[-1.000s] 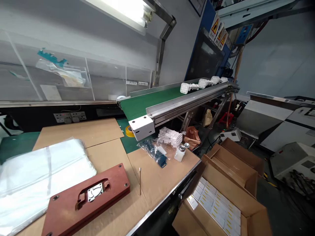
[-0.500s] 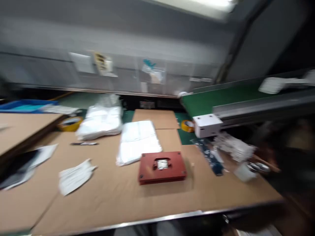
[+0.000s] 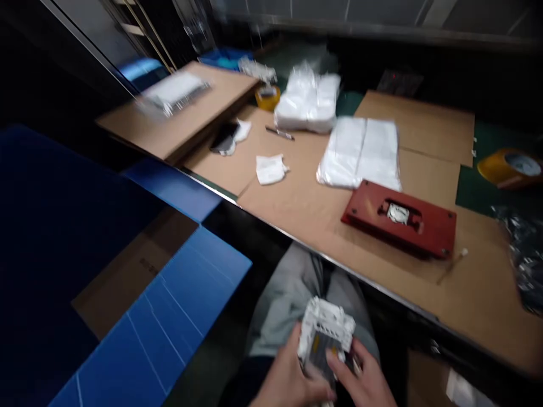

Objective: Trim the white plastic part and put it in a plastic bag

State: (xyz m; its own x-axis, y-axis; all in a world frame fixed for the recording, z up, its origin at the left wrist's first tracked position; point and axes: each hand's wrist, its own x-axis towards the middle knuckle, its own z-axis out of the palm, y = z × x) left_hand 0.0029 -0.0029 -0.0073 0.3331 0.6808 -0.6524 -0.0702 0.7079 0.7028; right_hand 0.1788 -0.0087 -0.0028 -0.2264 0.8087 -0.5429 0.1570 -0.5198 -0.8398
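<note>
Low over my lap, my left hand (image 3: 292,376) grips the left side of a white plastic frame-like part (image 3: 328,316) with a dark grey inner area. My right hand (image 3: 362,376) holds the same part from the right, its thumb lying over the grey area. The lower end of the part is hidden by my fingers. On the table edge above sits a red block fixture (image 3: 399,220) with a small pale piece in its central recess. Both hands are apart from the fixture and below the table edge.
White bagged stacks (image 3: 360,150) lie behind the fixture. A yellow tape roll (image 3: 509,168) and a dark plastic bag (image 3: 526,254) are at right. A crumpled white piece (image 3: 270,169), a pen (image 3: 280,133) and a phone-like dark object (image 3: 224,138) lie left. A blue box (image 3: 190,305) stands beside my legs.
My view has swung left and down. Both hands have come into view holding the white plastic part, and the blue box now shows at left.
</note>
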